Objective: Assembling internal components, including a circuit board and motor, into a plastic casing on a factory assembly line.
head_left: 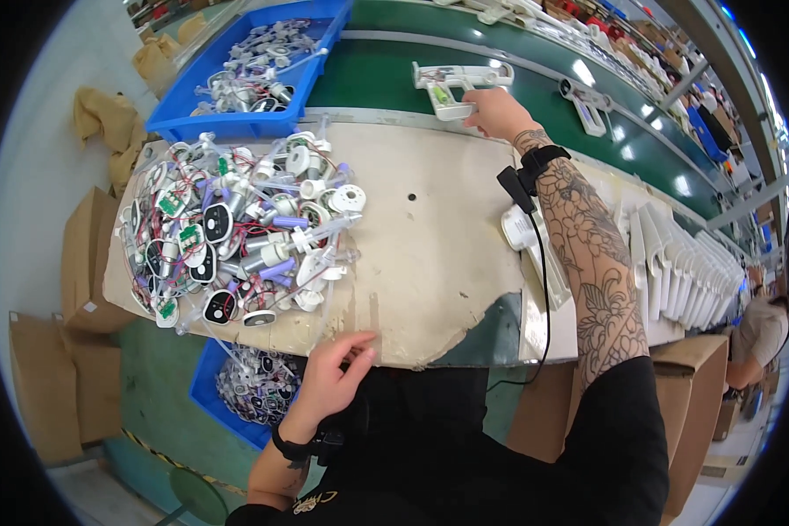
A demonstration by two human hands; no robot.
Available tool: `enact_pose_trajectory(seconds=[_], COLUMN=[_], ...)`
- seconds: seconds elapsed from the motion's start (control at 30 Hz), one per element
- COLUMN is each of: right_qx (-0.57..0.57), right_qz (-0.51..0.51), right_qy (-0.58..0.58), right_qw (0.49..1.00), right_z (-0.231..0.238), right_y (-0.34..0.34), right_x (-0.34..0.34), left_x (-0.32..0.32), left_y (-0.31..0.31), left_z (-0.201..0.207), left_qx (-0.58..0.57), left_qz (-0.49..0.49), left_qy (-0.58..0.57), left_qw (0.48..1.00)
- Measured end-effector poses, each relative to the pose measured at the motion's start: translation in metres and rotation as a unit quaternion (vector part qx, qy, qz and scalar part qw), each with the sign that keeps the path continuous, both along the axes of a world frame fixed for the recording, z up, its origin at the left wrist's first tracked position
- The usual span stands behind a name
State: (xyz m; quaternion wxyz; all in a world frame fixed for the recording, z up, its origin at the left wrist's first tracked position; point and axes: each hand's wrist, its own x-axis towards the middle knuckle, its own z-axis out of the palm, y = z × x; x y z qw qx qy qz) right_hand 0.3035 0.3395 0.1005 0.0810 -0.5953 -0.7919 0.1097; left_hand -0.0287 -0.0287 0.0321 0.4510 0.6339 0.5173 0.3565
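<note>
White gun-shaped housing (pixel 458 85) lay on the green conveyor belt (pixel 386 74), at the fingertips of the outstretched right hand (pixel 496 111).

Measured from that belt: the housing sat on it just past its near edge, long barrel running left to right along the belt, grip pointing back toward the person. The right hand reached across the cardboard mat (pixel 430 228) from the near side, its fingers curled onto the housing's right end; whether they truly pinched it I could not tell. The left hand (pixel 331 377) was far nearer the person, well apart from the belt, fingers loosely bent, resting on the mat's torn near edge beside the heap of small wired parts (pixel 237 232).
</note>
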Motion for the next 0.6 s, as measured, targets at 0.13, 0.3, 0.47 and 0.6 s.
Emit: enact_pose_trajectory(seconds=[0.13,0.3,0.47,0.6], right_qx=[0.019,0.058,0.066,0.047], right_qz=[-0.035,-0.070,-0.101,-0.100], right_qy=[0.019,0.043,-0.018,-0.014], right_qw=[0.999,0.995,0.992,0.994], right_z=[-0.021,-0.048,-0.072,-0.073], right_y=[0.045,0.076,0.083,0.080], right_x=[0.001,0.022,0.036,0.042], left_x=[-0.004,-0.003,-0.003,-0.001], left_y=[-0.005,-0.005,-0.001,-0.001], left_z=[-0.008,-0.012,-0.012,-0.016], left_qx=[0.044,0.067,0.084,0.082], left_qz=[0.011,0.011,0.002,0.005], left_qy=[-0.021,-0.002,0.017,0.026], left_qw=[0.999,0.998,0.996,0.996])
